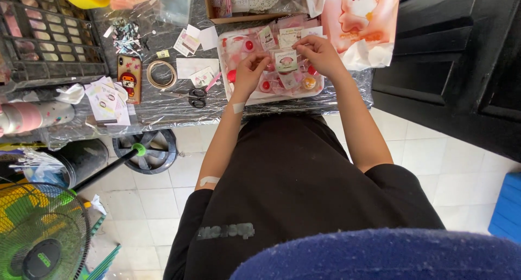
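White tiled floor point(434, 149); dark panelled door point(461, 57); foil-covered table point(163, 109)

Black short-sleeved shirt, grey print across front. Bare forearms. Small plaster strip just below left hand point(248, 76), another near elbow. Right hand point(321, 54) bare, no rings visible.

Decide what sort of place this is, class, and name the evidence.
Probably a home craft or packing table: both hands hold a small packet over a tray of trinkets, with scissors and tape nearby.
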